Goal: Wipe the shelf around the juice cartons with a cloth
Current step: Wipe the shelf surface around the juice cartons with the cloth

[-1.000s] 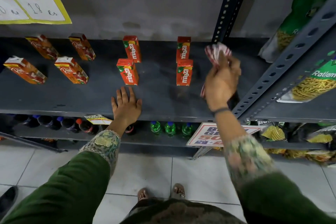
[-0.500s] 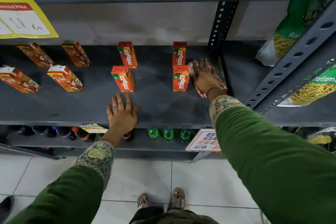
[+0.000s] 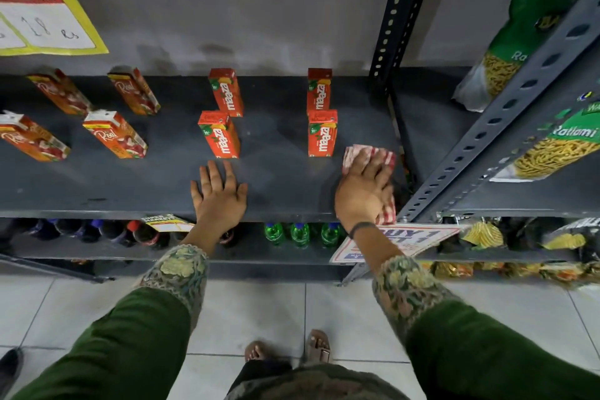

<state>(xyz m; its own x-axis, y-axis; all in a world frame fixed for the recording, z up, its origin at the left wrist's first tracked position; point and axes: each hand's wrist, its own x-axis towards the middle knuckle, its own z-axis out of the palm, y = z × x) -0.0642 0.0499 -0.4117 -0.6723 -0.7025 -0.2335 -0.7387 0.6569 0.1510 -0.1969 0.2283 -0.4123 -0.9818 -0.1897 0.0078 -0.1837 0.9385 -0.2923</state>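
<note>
Several red and orange juice cartons stand on the dark grey shelf (image 3: 282,172). Two Maaza cartons (image 3: 220,135) stand mid-shelf, one behind the other, and two more (image 3: 322,133) stand to their right. My right hand (image 3: 363,191) presses a red-and-white checked cloth (image 3: 368,154) flat on the shelf near its front right corner, just right of the nearest Maaza carton. My left hand (image 3: 219,196) rests flat on the shelf's front edge, fingers spread, just in front of the middle cartons and holding nothing.
Several Real cartons (image 3: 113,135) stand at the left. A perforated upright post (image 3: 394,39) bounds the shelf at the right, with snack bags (image 3: 552,149) beyond it. Bottles (image 3: 300,234) and a promo sign (image 3: 399,240) sit on the shelf below. A price tag (image 3: 45,19) hangs upper left.
My right hand brought the cloth down onto the shelf beside the right cartons, then drew it from the back toward the front edge. My left hand stayed put.
</note>
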